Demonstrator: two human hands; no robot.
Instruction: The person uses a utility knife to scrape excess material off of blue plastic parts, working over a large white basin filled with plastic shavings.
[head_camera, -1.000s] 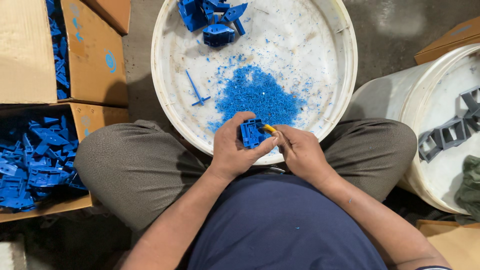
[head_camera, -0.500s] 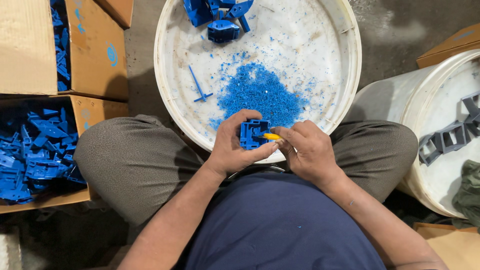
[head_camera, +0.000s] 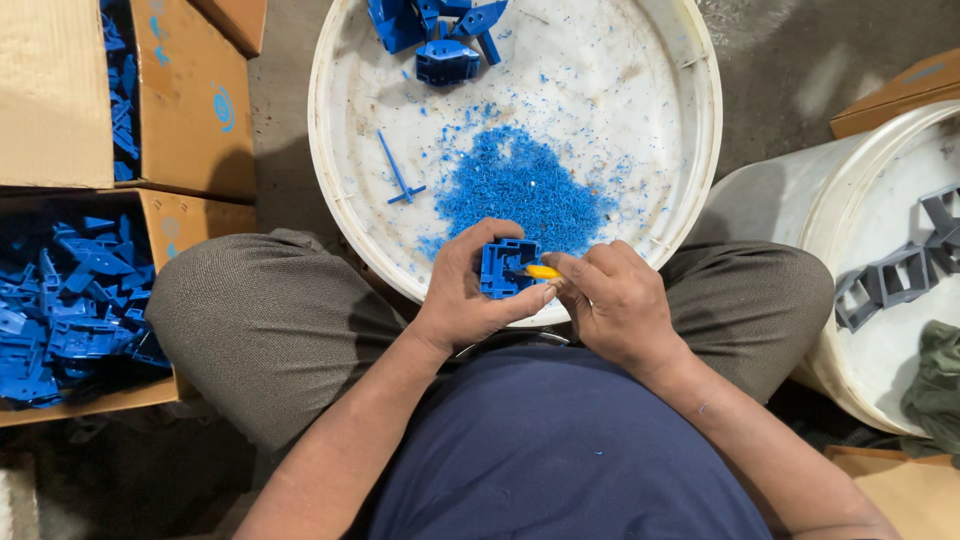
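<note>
Blue moulded plastic part (head_camera: 507, 268), squarish with ribbed walls, sits in the left hand (head_camera: 468, 290), whose fingers close around its left side and underside. The right hand (head_camera: 612, 300) is closed on a small yellow-handled tool (head_camera: 543, 272), its tip touching the part's right edge. Both hands are held over the near rim of a round white plastic tub lid (head_camera: 655, 80), between the seated person's knees. On the lid, just beyond the hands, lies a heap of blue plastic shavings (head_camera: 520, 190); a thin blue plastic sprue (head_camera: 398, 172) lies to its left, and a cluster of further blue moulded parts (head_camera: 435, 35) rests at the far edge. To the person's left, an open cardboard box (head_camera: 190, 225) holds many blue parts of like kind; a second cardboard box (head_camera: 60, 90) stands beyond it. To the right, a white drum (head_camera: 850, 200) carries grey plastic frame pieces (head_camera: 890, 280) and a green cloth (head_camera: 935, 385).
</note>
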